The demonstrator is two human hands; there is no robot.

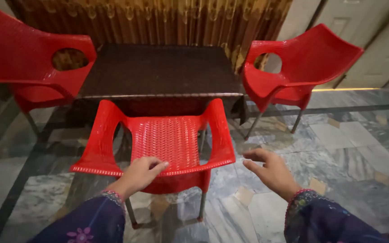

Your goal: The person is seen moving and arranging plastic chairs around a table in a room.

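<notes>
A red plastic chair [167, 139] stands in front of me, pushed up to a dark table [158, 67], its back towards me. My left hand [140, 173] rests on the top edge of the chair's back, fingers curled over it. My right hand [271, 171] hovers to the right of the chair, near its right armrest, fingers spread and holding nothing. Both arms wear dark purple sleeves with embroidered cuffs.
Two more red plastic chairs flank the table, one at the left [28, 63] and one at the right [293, 67]. A brown patterned curtain [158, 18] hangs behind the table. The floor [347, 144] is grey marble tile. White doors [374, 40] stand at the back right.
</notes>
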